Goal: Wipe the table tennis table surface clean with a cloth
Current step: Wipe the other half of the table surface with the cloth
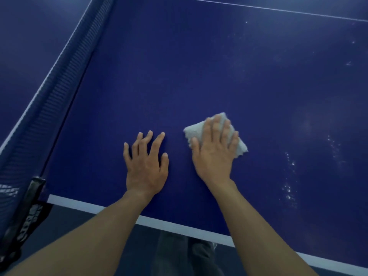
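On the dark blue table tennis table, near its white-edged near side, the right hand presses a folded pale grey terry cloth flat, fingers straight. Just left, the left hand rests, fingers spread. White specks lie right.

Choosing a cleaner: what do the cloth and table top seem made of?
Cloth: pale, fluffy pile at its edges, probably terry or microfibre. Table top: hard, flat, matte blue coating with painted white lines; the board beneath cannot be told.
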